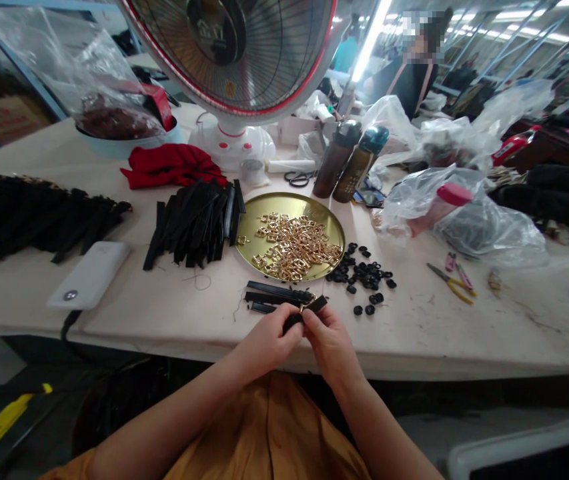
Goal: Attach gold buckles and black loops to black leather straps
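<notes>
Fingers of our left hand (pixel 269 341) and right hand (pixel 333 340) pinch a black strap (pixel 293 322) at lower centre of the frame, over the surface (pixel 164 300) edge. We judge a gold buckle (pixel 308 307) is being threaded on (more fill the tray (pixel 274 203) above). Seating it calls for steady alignment.

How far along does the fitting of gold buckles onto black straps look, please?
Likely done: the long strap row at left shows gold glints. In hand: the left hand and right hand pinch one strap with a buckle. Left: a bare strap pile and a tray holding many loose buckles.
</notes>
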{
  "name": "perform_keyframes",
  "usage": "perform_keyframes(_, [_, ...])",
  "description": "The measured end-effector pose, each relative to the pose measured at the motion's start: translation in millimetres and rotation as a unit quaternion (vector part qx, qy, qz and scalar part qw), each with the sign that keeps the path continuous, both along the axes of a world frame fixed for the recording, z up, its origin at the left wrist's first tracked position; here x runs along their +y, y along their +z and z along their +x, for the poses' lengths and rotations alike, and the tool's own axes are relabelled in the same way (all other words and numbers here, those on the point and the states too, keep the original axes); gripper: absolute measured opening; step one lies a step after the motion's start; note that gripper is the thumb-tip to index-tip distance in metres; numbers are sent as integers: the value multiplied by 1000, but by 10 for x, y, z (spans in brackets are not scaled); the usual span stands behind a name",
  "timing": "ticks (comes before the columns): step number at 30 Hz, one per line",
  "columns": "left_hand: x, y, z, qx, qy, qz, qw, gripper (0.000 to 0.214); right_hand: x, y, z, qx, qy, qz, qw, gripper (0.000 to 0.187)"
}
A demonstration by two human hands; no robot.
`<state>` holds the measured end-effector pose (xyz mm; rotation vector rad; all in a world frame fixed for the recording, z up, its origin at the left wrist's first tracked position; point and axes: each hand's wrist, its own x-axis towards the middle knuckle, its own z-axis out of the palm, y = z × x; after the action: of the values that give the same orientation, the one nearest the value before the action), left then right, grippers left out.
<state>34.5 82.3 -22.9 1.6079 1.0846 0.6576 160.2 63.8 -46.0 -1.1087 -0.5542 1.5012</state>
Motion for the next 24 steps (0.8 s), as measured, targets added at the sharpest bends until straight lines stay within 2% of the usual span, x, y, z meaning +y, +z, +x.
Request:
perform_keyframes(2, [-10, -15, 20, -47, -5, -50, 998, 17, -38, -5, -12, -65, -1, 27, 998, 18])
perform_keyframes(5, [-13, -50, 8, -92, -11, -108, 990, 22, -85, 7, -15, -110, 23, 37, 993, 16])
perform_keyframes(10, [0, -77, -25, -104, -28, -157, 982, 27, -125, 14, 12, -181, 17, 39, 983, 19])
perform_keyframes(12, [-3, -86, -15, -106, -25, -168, 980, 26, -119, 1, 19, -130, 21, 22, 991, 20])
perform_keyframes(14, [-16, -102, 6, -108, -15, -172, 979, 25, -107, -18, 18, -31, 27, -10, 999, 19])
perform_keyframes(17, [-41, -136, 35, -105, 7, -161, 981, 24, -93, -45, 10, 73, 31, -47, 996, 19])
perform_keyframes(20, [-60, -154, 43, -94, 16, -144, 985, 21, -97, -63, 16, 75, 28, -40, 996, 17])
perform_keyframes(24, [-76, -140, 38, -73, 15, -123, 990, 20, -108, -65, 47, 29, 40, -20, 999, 17])
